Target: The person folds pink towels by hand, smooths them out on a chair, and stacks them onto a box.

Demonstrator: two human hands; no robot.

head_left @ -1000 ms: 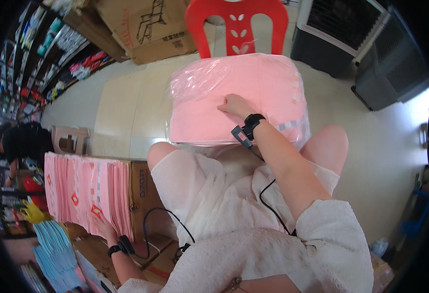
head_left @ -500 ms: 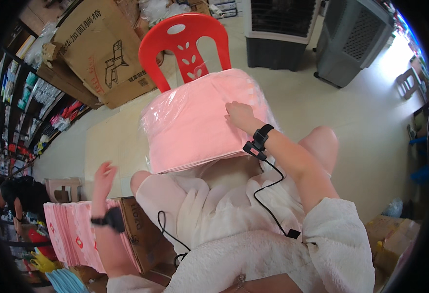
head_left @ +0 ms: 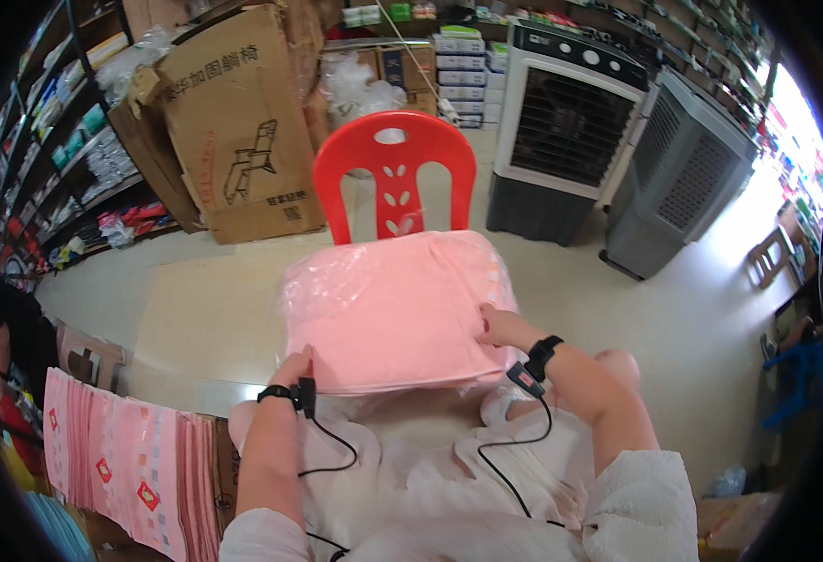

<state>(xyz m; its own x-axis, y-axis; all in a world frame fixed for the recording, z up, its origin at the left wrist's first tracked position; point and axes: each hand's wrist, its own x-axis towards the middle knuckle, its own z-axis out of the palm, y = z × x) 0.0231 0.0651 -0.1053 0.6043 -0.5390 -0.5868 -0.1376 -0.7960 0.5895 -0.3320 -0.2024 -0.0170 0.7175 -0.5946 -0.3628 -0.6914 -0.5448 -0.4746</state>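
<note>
A stack of folded pink towels (head_left: 397, 309) lies on clear plastic on the seat of a red plastic chair (head_left: 395, 178) in front of me. At its near left corner, my left hand (head_left: 293, 368) is closed on the edge of a towel; some of its fingers are hidden. My right hand (head_left: 505, 327) rests near the right edge of the stack, its fingers bent together in a pinch on the top towel. Both wrists carry black straps with cables.
More pink towels with red labels (head_left: 131, 468) stand in a row beside a carton at lower left. Behind the chair are a large cardboard box (head_left: 238, 131) and two air coolers (head_left: 566, 131) (head_left: 678, 178). A person in black (head_left: 9, 328) bends at far left.
My left hand has come from the lower left to the near left corner of the stack. My right hand has shifted toward its right edge. The view has tilted up.
</note>
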